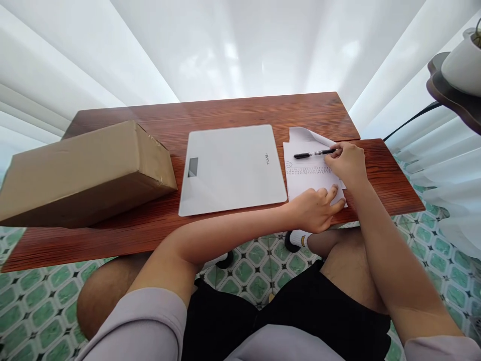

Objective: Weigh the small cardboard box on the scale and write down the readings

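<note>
Printed white paper sheets lie at the right of the wooden table, the top one with a curled upper edge. A black pen rests across them, its tip end pointing left. My right hand pinches the pen's right end between thumb and fingertips, just over the sheets. Near the sheets' lower edge, my left hand lies across the paper, fingers loosely bent and apart, holding nothing I can see. Left of the paper sits a flat white scale with a small grey display.
A closed cardboard box stands on the left part of the wooden table. White curtains hang behind. At the upper right, a white pot stands on a dark shelf. My knees are under the table's front edge.
</note>
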A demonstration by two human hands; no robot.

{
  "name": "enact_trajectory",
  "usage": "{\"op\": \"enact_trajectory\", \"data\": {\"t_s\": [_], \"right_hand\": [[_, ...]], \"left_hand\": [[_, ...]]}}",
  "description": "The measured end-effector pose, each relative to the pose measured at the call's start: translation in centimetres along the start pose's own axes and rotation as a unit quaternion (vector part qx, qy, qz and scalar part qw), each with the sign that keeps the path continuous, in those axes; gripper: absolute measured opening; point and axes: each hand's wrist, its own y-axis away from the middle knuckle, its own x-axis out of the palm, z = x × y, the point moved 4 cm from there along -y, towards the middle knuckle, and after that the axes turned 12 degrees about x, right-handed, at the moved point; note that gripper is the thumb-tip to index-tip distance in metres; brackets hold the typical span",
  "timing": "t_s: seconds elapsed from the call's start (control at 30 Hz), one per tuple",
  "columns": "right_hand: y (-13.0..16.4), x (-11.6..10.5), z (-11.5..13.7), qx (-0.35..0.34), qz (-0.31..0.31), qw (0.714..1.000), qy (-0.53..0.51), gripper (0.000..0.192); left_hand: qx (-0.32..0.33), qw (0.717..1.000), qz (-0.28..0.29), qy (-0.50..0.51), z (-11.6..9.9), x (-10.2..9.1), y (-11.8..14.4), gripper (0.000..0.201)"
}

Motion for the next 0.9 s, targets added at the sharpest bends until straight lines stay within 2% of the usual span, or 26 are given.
{"op": "enact_trajectory", "data": {"t_s": [0.3, 0.47, 0.53, 0.6, 0.73, 0.9], "right_hand": [[-0.3, 0.5, 0.9, -0.002, -0.018, 0.995, 0.1, 0.021], [-0.3, 0.2, 1.3, 0.011, -0.08, 0.993, 0.085, 0.033], [-0.1, -0.1, 1.9, -0.004, -0.119, 0.992, 0.042, 0.026], [0.4, -0.2, 2.9, -0.035, -0.139, 0.99, 0.007, 0.011], [1.5, 0.0, 4.9, -0.078, -0.12, 0.99, -0.019, 0.034], [2.0, 0.8, 6.2, -0.075, -0.079, 0.993, -0.043, 0.044]], "left_hand": [[0.006, 1.0, -0.006, -0.009, -0.1, 0.1, -0.1, 0.055], [0.01, 1.0, 0.012, 0.004, -0.1, -0.1, 0.0, 0.055], [0.011, 1.0, 0.016, 0.009, -0.1, -0.2, 0.0, 0.055], [0.013, 1.0, 0.015, 0.018, -0.1, -0.2, 0.1, 0.055], [0.022, 0.999, 0.006, 0.041, -0.1, -0.2, 0.1, 0.046], [0.04, 0.998, 0.04, 0.041, -0.3, -0.5, 0.1, 0.039]]}}
